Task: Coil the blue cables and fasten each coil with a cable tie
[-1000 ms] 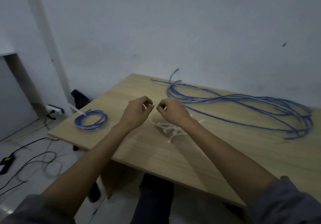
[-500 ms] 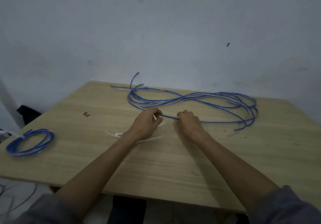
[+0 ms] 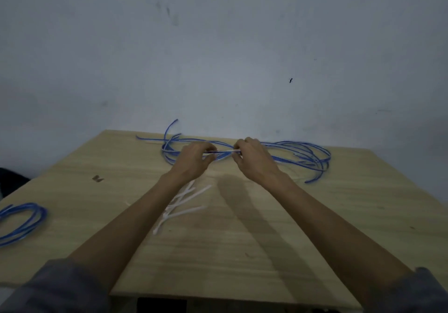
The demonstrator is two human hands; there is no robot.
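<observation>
Both hands at frame centre: left hand and right hand each pinch a short stretch of cable, fingers clenched on it, above the loose pile at the desk far edge. Risk: strands look tangled, so pulling one may drag the rest or kink it. Ties lie mid-desk; finished coil at left edge.

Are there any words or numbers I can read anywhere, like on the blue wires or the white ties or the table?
None can be read. The blue cables, white cable ties, table and wall show no print. The small dark mark on the table is too blurred to tell.
</observation>
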